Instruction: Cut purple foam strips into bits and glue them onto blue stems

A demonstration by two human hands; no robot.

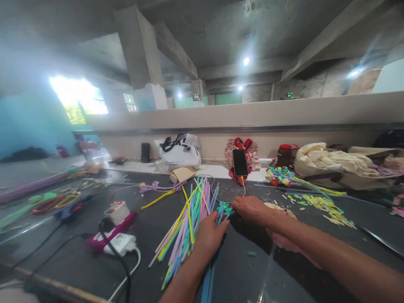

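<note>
My left hand (211,232) is closed around blue pipe cleaners (207,283), whose long ends run down to the bottom edge of the view. Just to the right, the fingers of my right hand (249,209) are pinched together at the tip of a blue stem. Small teal curled pieces (224,208) show between and behind the two hands; whether they are joined to the stems I cannot tell. Beside my left hand lies a loose bundle of pink, yellow, blue and purple pipe cleaners (180,229).
At left stand a magenta power strip (96,239) and a white charger (120,243) with cables. A phone (240,162) leans on a red-patterned bag (252,152) behind. Short yellow-green pieces (328,208) and a colourful pipe-cleaner bunch (279,175) lie right, near a cloth-filled bag (334,179).
</note>
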